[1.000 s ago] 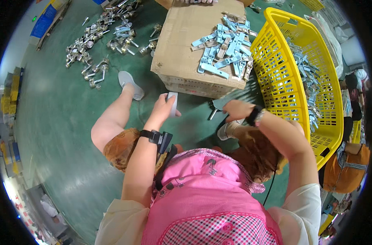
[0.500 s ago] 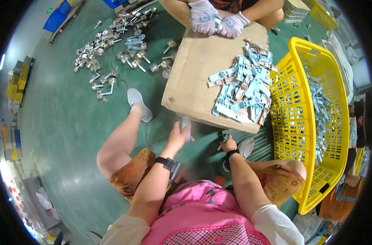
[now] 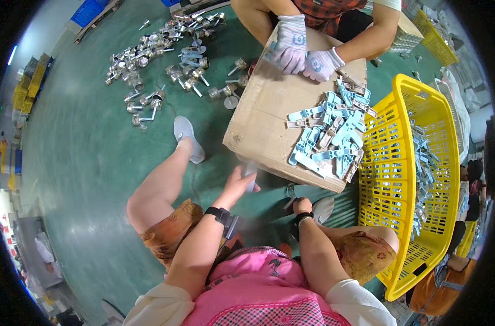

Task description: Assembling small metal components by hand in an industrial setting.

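Note:
My left hand (image 3: 237, 185) holds a pale flat piece (image 3: 251, 170) in front of the near side of a cardboard box (image 3: 264, 117). Low beside the box's near corner, my right hand (image 3: 302, 207) has its fingers closed on a small dark metal part (image 3: 289, 194), just above the green floor. A heap of light blue flat strips (image 3: 329, 136) lies on the box top's right side. My knees and a grey shoe (image 3: 186, 137) are below and to the left.
A yellow plastic basket (image 3: 391, 130) with several blue strips (image 3: 423, 157) stands right of the box. Another person's white-gloved hands (image 3: 304, 51) rest on the box's far edge. Several shiny metal parts (image 3: 160, 60) are scattered on the floor at the far left.
My right hand has dropped from the box's near edge to floor level by its corner. My left hand stays at the box front with the pale piece. The view has tilted further away.

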### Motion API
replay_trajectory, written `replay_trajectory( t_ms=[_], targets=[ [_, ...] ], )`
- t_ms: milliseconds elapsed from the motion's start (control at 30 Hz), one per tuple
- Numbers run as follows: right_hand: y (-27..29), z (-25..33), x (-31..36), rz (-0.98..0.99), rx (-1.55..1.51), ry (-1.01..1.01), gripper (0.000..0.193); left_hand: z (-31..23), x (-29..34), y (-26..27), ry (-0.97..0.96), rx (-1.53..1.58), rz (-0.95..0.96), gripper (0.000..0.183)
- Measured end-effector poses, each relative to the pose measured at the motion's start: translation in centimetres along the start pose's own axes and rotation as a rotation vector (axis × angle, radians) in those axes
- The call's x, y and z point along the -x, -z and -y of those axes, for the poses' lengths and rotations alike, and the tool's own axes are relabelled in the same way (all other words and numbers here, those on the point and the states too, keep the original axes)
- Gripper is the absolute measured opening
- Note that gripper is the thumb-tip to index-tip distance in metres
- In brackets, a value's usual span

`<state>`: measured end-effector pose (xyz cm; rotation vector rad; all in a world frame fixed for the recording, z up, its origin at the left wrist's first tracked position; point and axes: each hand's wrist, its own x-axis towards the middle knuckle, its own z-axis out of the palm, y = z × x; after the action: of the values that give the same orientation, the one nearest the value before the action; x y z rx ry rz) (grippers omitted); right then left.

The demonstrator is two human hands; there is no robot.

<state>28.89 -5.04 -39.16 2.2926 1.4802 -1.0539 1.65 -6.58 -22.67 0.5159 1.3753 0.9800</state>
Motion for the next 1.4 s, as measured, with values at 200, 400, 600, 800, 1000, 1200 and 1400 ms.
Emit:
replay_trajectory(
  t_ms=[200,400,600,800,1000,1200,1400],
  targets=[
    [1.6,2.1,3.2,0.033,0.149,0.306,0.031,0.3,-0.1,0.2,-0.011,0.043,-0.029,0.042],
    [0.2,2.0,6.0,-0.001,0.251,0.612,0.023,0.8,-0.3,-0.3,-0.044,0.088,-0.028,0.040],
    [3.1,5.3,10.3,0.052,0.194,0.649,0.021,1.3,-0.4,0.1,-0.047,0.114,-0.025,0.037],
    [8.1,6.8,15.7,0.011,-0.003,0.751,0.024,1.4,-0.6,-0.3,-0.050,0.105,-0.046,0.041],
    [9.9,6.4,19.8,-0.020,-0.104,0.841,0.030,1.2,-0.8,0.0,-0.075,0.111,-0.017,0.047],
    [9.2,5.5,21.5,-0.091,-0.184,0.967,0.025,-1.5,3.8,-1.1,-0.289,0.111,-0.022,0.051],
    [9.8,5.7,21.5,-0.080,-0.451,0.877,0.022,-8.3,16.4,-0.6,-0.558,0.057,0.127,0.052]
  ],
)
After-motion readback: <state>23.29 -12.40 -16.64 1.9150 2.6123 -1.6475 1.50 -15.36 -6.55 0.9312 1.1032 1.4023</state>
